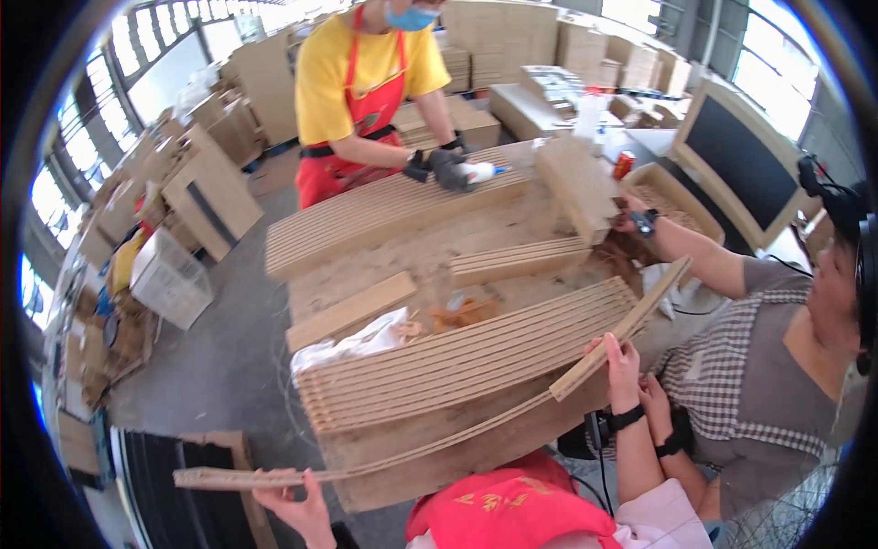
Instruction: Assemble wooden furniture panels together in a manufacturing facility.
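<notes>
My left hand [300, 509] grips the left end of a long, thin wooden strip [430, 446], thumb and fingers pinched about it. The strip runs right in front of the table's near edge. My right hand [623, 368] is closed on a narrow wooden board [599, 352], slanting up to the right. Strip and board meet at the board's lower end; whether they are joined, I cannot tell. Just beyond them on the table lies a row of long narrow wooden strips [476, 357], side by side. A white cloth [352, 343] rests at its left end.
Across the wooden table [402, 265], a gloved person [448, 167] holds a white bottle over another row of strips [384, 215]. A person in a checked apron [741, 366] is close on my right, one hand at a box-like wooden piece [581, 188]. Cartons [210, 197] stand at left.
</notes>
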